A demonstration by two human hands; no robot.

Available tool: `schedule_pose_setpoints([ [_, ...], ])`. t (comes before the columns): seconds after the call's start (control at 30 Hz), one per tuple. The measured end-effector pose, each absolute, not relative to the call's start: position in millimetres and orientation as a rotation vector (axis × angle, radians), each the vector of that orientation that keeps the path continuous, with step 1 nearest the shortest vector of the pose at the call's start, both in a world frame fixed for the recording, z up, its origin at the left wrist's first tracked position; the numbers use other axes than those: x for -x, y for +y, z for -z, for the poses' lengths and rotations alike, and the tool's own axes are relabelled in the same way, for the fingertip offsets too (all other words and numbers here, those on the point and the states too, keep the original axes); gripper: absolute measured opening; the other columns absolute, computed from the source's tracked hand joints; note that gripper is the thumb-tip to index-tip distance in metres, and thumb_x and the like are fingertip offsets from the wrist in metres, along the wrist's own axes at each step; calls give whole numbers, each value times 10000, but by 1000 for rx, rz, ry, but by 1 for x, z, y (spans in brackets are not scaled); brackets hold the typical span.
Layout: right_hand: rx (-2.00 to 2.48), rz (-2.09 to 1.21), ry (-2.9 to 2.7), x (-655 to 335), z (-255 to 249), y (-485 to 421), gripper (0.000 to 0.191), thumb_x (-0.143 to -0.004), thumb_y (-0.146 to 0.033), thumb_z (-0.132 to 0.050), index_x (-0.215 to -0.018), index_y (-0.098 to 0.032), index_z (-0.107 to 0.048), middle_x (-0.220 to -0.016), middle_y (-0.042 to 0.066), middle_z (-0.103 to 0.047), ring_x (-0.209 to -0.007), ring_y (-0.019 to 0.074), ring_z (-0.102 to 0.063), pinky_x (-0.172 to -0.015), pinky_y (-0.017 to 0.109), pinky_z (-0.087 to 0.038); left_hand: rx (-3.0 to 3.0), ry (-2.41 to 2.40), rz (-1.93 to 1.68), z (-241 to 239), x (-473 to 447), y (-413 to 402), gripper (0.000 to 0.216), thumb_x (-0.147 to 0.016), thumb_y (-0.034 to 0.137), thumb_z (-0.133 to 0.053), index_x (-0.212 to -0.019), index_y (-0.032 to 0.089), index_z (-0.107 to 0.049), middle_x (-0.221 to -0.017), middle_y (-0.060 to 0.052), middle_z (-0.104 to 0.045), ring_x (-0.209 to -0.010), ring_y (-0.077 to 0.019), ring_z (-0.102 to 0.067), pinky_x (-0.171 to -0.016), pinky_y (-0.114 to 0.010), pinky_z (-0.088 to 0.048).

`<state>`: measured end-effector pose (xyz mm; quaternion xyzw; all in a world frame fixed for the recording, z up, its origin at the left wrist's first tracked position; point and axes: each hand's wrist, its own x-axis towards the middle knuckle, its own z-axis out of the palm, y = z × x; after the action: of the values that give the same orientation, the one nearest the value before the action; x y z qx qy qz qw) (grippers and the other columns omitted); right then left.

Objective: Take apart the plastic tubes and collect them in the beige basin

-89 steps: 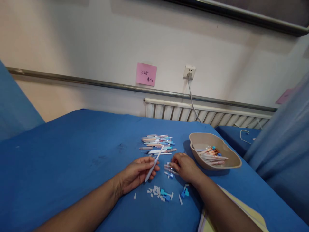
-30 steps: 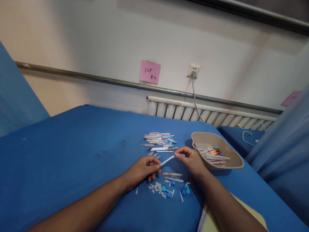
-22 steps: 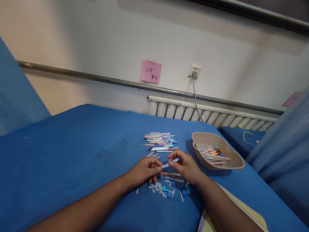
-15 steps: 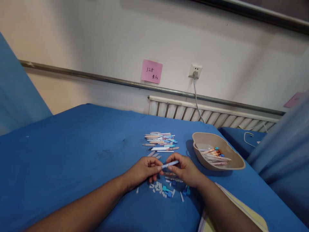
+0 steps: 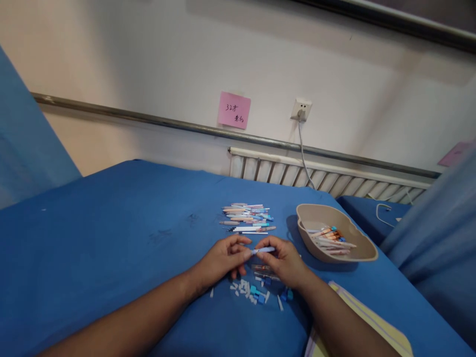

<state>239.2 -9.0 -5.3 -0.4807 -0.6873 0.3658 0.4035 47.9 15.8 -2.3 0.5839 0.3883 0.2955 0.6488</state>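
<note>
My left hand [image 5: 223, 260] and my right hand [image 5: 284, 260] meet over the blue cloth, both pinching one thin white pen with a pale blue end [image 5: 264, 250] held level between them. Just beyond the hands lies a heap of several pens [image 5: 247, 218]. Under and in front of the hands are small white and blue caps and bits [image 5: 253, 292], plus a couple of pen parts [image 5: 262, 270] partly hidden by my right hand.
A beige tray [image 5: 366, 253] holding several pens stands to the right. The blue-covered table [image 5: 111, 248] stretches left. Behind are a wall with a pink note [image 5: 234, 110], a socket with cable [image 5: 301, 110] and a radiator [image 5: 327, 176]. Blue fabric [image 5: 439, 238] hangs at right.
The hands have drawn together: three seconds ago my left hand alone held the long pen while the right picked among parts; since then both have gripped it and it looks shorter between them.
</note>
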Motion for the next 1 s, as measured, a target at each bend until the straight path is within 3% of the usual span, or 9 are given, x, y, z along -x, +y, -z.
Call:
schedule_pose_setpoints([
  [0.13, 1228, -866, -1697, -241, 6, -7, 96, -757, -261, -590, -823, -201, -625, -633, -37, -556, -556, 108, -462, -528, 204, -367, -1270, 978, -641, 2, -47, 19, 436, -771, 578, -494, -806, 147, -548, -625, -13, -631, -378, -95, -531, -320, -175, -330],
  [0.23, 1227, -864, -1701, -242, 6, -7, 100, -755, -266, -590, -819, -199, -628, -651, -33, -564, -568, 111, -467, -541, 211, -371, -1299, 969, -694, 1, -46, 19, 353, -714, 486, -630, -695, 149, -524, -504, 44, -553, -354, -61, -462, -347, -162, -330],
  [0.4, 1255, -846, -1642, -243, 8, -5, 118, -749, -292, -600, -811, -197, -634, -582, -45, -512, -523, 106, -421, -498, 209, -329, -1148, 877, -804, -2, -47, 15, 422, -646, 406, -730, -934, 177, -524, -777, -10, -646, -574, -107, -597, -472, -184, -428],
  [0.5, 1237, -845, -1646, -243, 9, -5, 119, -750, -293, -600, -818, -201, -634, -594, -41, -524, -532, 108, -433, -505, 210, -337, -1119, 932, -703, -2, -48, 15, 367, -748, 508, -591, -821, 153, -537, -652, -6, -619, -447, -85, -533, -388, -174, -354],
  [0.57, 1234, -826, -1661, -243, 9, -5, 115, -754, -285, -595, -825, -203, -635, -597, -40, -529, -538, 110, -440, -511, 210, -341, -1172, 929, -758, -2, -47, 16, 311, -693, 415, -684, -770, 147, -547, -626, 19, -599, -450, -69, -514, -420, -174, -374],
  [0.67, 1245, -808, -1657, -242, 8, -6, 110, -756, -290, -590, -810, -205, -633, -582, -41, -516, -528, 109, -429, -502, 209, -333, -1152, 867, -868, -2, -47, 17, 434, -581, 257, -787, -943, 186, -558, -851, 0, -641, -634, -101, -598, -542, -192, -443],
  [0.73, 1253, -809, -1643, -242, 8, -5, 117, -752, -301, -592, -805, -204, -633, -583, -41, -518, -525, 109, -425, -498, 209, -330, -1081, 872, -850, 0, -46, 18, 413, -639, 331, -748, -969, 188, -546, -895, -27, -645, -651, -117, -610, -534, -205, -443],
  [0.87, 1248, -802, -1641, -243, 9, -4, 119, -748, -294, -594, -813, -201, -634, -587, -41, -517, -528, 109, -424, -500, 209, -330, -1114, 932, -821, 3, -46, 20, 288, -702, 393, -684, -779, 149, -551, -639, 10, -608, -479, -77, -518, -466, -186, -386],
  [1.0, 1238, -824, -1601, -243, 12, -3, 128, -758, -305, -587, -824, -200, -620, -566, -45, -485, -518, 107, -410, -489, 207, -328, -1163, 838, -964, 1, -46, 19, 431, -575, 214, -788, -949, 180, -576, -856, 0, -640, -710, -113, -593, -627, -201, -443],
])
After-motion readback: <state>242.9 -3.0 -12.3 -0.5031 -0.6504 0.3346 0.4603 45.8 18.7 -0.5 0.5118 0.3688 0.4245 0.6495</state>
